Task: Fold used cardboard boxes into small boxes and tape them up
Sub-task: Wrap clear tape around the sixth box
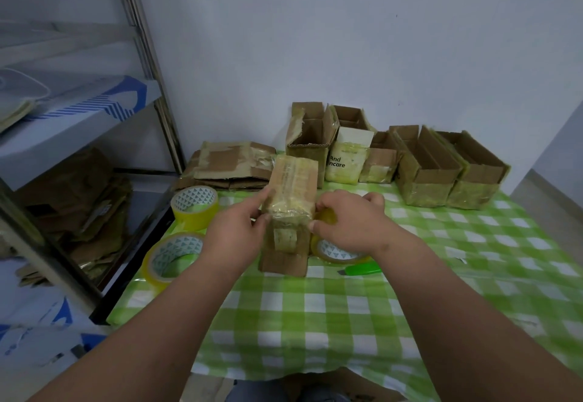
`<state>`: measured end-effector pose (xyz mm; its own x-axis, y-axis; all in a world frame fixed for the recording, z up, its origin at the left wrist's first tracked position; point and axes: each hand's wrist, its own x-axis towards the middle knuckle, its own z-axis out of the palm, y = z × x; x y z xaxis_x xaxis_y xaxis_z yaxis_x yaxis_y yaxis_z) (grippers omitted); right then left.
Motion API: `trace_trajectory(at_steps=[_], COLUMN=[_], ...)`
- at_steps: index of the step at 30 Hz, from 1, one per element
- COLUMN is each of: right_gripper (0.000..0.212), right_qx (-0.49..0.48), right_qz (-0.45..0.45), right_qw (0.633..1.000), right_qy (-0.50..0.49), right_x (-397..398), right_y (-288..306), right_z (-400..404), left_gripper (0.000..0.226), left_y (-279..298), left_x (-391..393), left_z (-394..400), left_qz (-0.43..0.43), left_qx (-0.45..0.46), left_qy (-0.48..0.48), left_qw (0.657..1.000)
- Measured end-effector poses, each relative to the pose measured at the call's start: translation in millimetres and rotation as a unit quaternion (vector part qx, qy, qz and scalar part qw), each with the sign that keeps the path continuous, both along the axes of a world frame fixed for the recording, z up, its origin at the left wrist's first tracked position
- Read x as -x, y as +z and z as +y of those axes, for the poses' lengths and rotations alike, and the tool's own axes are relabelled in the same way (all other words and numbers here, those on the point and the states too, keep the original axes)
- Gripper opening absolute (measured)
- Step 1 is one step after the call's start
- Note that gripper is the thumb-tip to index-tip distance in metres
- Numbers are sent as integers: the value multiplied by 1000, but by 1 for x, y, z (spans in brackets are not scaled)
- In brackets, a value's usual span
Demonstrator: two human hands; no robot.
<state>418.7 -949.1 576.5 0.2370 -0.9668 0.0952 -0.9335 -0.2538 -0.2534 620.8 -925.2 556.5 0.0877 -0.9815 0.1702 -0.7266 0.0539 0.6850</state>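
Box [291, 202] stands mid-table on the checked cloth [315, 322]. Left hand [238, 228] grips its left side; right hand [347, 218] holds a tape roll [326, 217] vs. the right edge. Risk: uneven pressure tips the box, so tape wrinkles or seam opens.

Both bare forearms reaching forward from the lower corners and converging toward the middle. Left hand [238, 228] set against the left side of the cardboard box [291, 209], index finger stretched straight along that side near the upper edge, thumb laid on the near face, other fingers bent loosely. Right hand [350, 220] pressed to the opposite side, back of the hand turned up, fingers curled, thumb tip on the near right edge. Wrists roughly level, 2 hands facing each other with the box clamped between them.
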Motion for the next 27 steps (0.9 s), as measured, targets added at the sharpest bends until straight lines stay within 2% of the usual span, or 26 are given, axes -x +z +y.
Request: trace_trajectory(at_steps=[5,9,16,19,22,27], right_gripper=[29,35,29,40,50,42], right_qx=[89,129,53,27,62,87], right_qz=[56,66,24,-31,-1,38], right_qw=[994,988,998,998,995,992], right_qy=[-30,-60,-34,-48,-73,-80], right_x=[-16,-20,-11,-12,-18,-23], right_y=[-8,-16,-11,-9,-13,-15], right_z=[7,11,8,4,6,10], left_gripper=[41,39,41,45,42,47], left_y=[-5,-6,-7,-4,-4,-11], left_x=[-1,1,-4,-9,-9,-4], left_z=[-8,-16,-18,-19,-17,-19], left_qz=[-75,-74,-57,-42,-30,-35], left_qx=[25,20,0,-14,-7,13], left_qy=[-5,2,-35,-68,-68,-16], left_qw=[997,997,998,997,997,999])
